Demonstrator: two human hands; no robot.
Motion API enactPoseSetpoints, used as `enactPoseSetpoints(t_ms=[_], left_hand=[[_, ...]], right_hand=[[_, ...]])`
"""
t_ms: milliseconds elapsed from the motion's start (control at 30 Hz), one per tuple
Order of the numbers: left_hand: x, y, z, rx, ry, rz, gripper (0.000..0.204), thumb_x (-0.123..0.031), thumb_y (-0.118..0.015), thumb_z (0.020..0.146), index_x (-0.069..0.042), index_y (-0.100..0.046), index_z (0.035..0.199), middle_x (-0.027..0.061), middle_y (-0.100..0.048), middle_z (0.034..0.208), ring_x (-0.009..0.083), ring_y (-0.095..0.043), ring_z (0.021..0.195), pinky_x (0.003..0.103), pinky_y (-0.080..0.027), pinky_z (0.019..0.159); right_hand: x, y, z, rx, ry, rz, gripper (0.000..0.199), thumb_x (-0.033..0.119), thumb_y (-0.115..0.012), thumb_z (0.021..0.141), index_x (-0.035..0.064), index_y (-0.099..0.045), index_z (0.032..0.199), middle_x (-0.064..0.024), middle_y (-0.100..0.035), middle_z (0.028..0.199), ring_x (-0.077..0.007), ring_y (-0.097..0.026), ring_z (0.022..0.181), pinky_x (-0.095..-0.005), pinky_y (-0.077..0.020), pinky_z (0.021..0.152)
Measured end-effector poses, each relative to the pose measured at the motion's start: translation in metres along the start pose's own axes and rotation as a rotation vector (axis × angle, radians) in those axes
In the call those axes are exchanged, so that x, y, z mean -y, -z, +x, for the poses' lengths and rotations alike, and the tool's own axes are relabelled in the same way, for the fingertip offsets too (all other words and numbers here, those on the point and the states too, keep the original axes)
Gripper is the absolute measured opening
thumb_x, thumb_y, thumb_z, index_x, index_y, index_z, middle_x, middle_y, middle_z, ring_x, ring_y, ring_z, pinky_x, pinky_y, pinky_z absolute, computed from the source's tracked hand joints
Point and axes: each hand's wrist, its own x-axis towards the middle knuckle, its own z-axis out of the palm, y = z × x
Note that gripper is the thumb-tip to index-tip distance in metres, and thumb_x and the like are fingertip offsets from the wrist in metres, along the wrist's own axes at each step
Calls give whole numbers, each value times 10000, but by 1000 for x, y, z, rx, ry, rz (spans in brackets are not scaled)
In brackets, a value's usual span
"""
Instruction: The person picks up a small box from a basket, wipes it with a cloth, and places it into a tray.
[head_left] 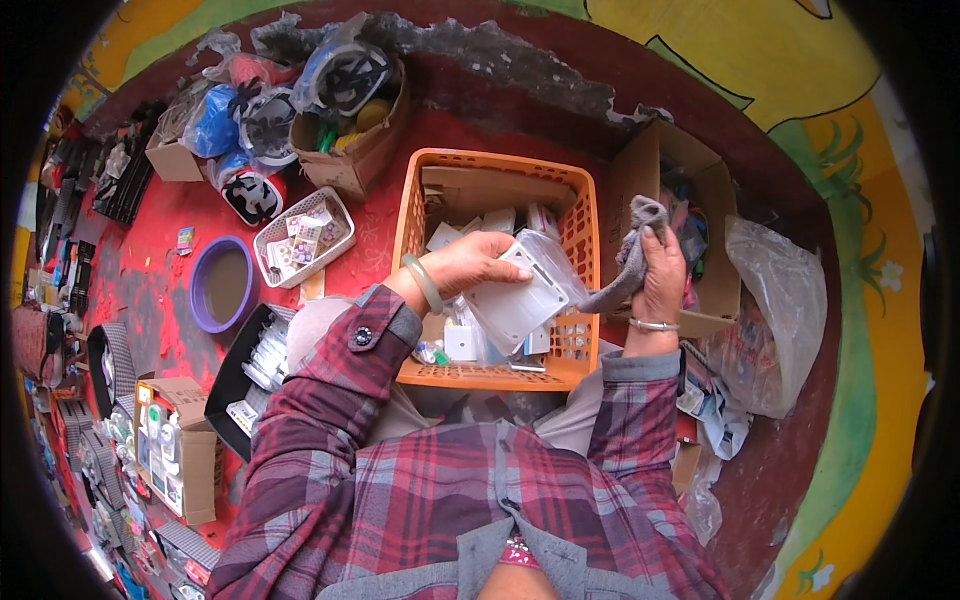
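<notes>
My left hand (475,262) grips a flat white plastic panel (518,308), its thumb pressed on the upper face. Clear plastic film (556,262) lies around the panel's far edge. In my right hand (660,287) is a bunched grey cloth (630,262), which hangs down close to the panel's right side. Both hands are over an orange plastic basket (480,374). Inside it sit small white boxes (460,343), a flattened piece of cardboard (477,190) and other loose items partly hidden by the panel and my left hand.
Left of the basket stand a white tray (345,240) of small packs, a purple basin (196,300) and a black bin (228,390). Cardboard boxes (375,150) of bagged goods are behind. An open carton (640,165) and clear plastic bag (790,330) flank the right.
</notes>
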Motion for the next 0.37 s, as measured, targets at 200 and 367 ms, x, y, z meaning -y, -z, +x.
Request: enactPoseSetpoints(t_ms=[200, 367], left_hand=[[5, -2, 6, -112, -83, 36, 357, -80, -648, 804, -17, -550, 1141, 41, -612, 1054, 120, -570, 963, 270, -443, 882], [26, 11, 19, -60, -282, 233, 338, -81, -649, 796, -69, -565, 1122, 45, -625, 1008, 118, -557, 903, 277, -443, 854]], right_hand=[[-11, -49, -29, 240, 238, -493, 343, 154, -528, 906, 33, -505, 1226, -98, -543, 1207, -205, -512, 1116, -295, -404, 923], [-45, -58, -23, 612, 519, -1049, 421, 129, -542, 889, 138, -470, 1303, -138, -487, 1300, -271, -459, 1208, -374, -217, 1089]])
